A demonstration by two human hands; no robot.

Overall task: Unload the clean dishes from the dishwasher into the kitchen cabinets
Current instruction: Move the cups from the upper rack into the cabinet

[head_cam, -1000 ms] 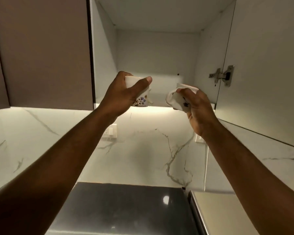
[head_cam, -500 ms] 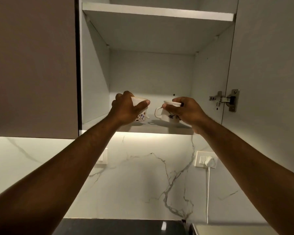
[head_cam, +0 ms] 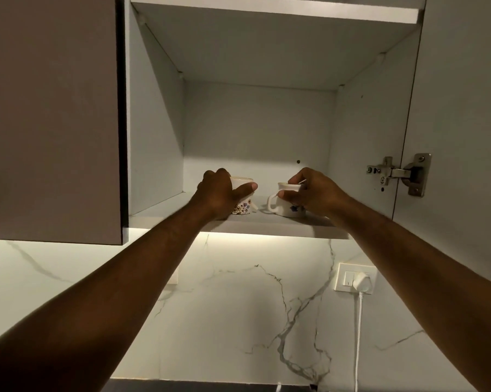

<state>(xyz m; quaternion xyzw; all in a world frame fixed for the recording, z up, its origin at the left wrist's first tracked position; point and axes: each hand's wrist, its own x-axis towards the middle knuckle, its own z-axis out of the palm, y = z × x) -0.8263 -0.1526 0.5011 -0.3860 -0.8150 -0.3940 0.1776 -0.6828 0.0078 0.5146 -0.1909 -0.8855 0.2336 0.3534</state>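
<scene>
Two cups sit on our cabinet's bottom shelf (head_cam: pixel 267 226). Left hand (head_cam: pixel 219 195) grips the floral cup (head_cam: pixel 243 207). Right hand (head_cam: pixel 312 193) pinches the white cup's (head_cam: pixel 285 206) rim.

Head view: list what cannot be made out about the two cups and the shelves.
Head view:
- left cup: left side hidden under the left hand.
- right cup: right side hidden under the right hand.
- both cups' insides: seen from below.
- upper shelf: top face unseen; cut by the top edge.

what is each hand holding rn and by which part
The left hand grips the flowered cup round its upper body; the right hand pinches the white cup at its rim, not by the handle.
</scene>
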